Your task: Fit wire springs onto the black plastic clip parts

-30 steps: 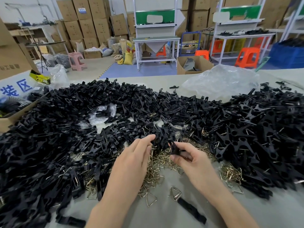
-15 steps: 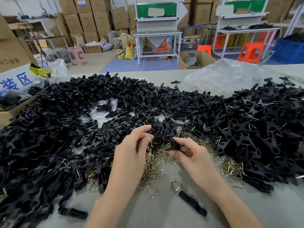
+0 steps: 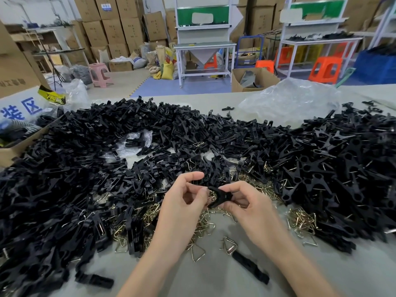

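Observation:
A black plastic clip part (image 3: 220, 196) is gripped in the fingers of my right hand (image 3: 246, 202), held above a heap of brass-coloured wire springs (image 3: 154, 213). My left hand (image 3: 184, 200) is just left of it with curled fingers; its thumb and fingertips meet the clip's left end. Whether a spring sits between those fingers is hidden. Large piles of black clip parts (image 3: 64, 189) surround both hands on the table (image 3: 214, 279).
Assembled-looking clips (image 3: 334, 174) are heaped at the right. A loose black part (image 3: 250, 266) and a single spring (image 3: 229, 245) lie near my right forearm. A clear plastic bag (image 3: 289, 101) lies at the back right, a cardboard box (image 3: 12, 146) at the left edge.
My left hand has lifted off the spring heap and moved right to meet the clip. My right hand has turned the clip and brought it nearer the left hand.

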